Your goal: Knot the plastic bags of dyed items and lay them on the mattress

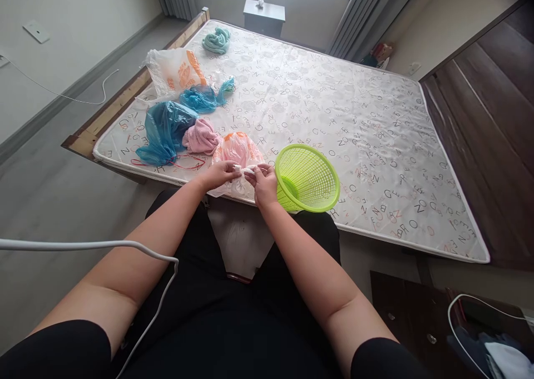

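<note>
Right at the near edge of the mattress point(317, 106) sits the plastic bag point(237, 152), whitish with pink cloth showing through, its lower part hanging over the rim. My left hand point(220, 174) and right hand point(263, 183) meet over it, each pinching the bag's twisted handles. Just right, touching my wrist, a green basket point(307, 177) lies tipped. Beyond it the mattress lies wide and bare; blue bags point(167, 129) crowd the left.
</note>
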Available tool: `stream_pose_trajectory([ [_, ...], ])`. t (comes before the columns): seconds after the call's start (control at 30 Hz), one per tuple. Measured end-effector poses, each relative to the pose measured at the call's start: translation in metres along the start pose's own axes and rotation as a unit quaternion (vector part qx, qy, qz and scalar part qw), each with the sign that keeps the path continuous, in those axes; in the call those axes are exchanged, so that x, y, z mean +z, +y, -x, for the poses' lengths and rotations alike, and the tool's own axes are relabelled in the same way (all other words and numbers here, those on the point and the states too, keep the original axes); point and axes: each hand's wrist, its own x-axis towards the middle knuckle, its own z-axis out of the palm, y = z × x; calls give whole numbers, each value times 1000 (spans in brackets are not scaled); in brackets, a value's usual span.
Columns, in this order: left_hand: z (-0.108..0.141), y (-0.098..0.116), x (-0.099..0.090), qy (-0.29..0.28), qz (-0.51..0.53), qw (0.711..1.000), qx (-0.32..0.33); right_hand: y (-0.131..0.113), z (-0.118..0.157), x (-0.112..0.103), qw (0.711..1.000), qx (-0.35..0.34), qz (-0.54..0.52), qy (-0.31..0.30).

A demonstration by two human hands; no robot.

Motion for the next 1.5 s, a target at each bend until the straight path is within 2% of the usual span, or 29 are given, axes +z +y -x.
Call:
stream_pose_trajectory([
  [0.13,1,6,2,-2,-39,999,3,-4,2,0,998,-18,50,-19],
  [0.33,0,6,6,25,62,997,-29,-5,2,-2,994,-52,97,-15],
  [0.53,-5,-2,5,-17,100,994,-40,-5,0,-2,994,-57,88,1],
  [0.63,-8,-9,3,-14,101,993,-60,-6,-1,-4,994,-42,94,-23],
  [0.7,-8,-11,2,10,93,995,-41,-7,-1,-6,989,-26,131,-57],
  [0.8,-8,-11,1,32,87,996,-7,-8,0,-9,960,-52,255,-101],
  [0.9,-10,-11,1,34,94,995,-15,-10,2,-12,911,-124,374,-120],
  [0.97,-12,-13,1,33,105,994,-12,-10,1,-12,888,-151,415,-128],
  [1.2,-9,-10,1,33,134,990,-22,-4,-2,-14,844,-227,463,-149],
  [1.3,-8,-7,1,9,132,991,-14,0,-5,-14,828,-246,476,-165],
  [1.4,-7,-6,0,-14,106,994,7,2,-8,-13,815,-244,490,-189],
  [1.5,-7,-8,-1,-17,63,998,21,4,-12,-13,797,-205,532,-200],
])
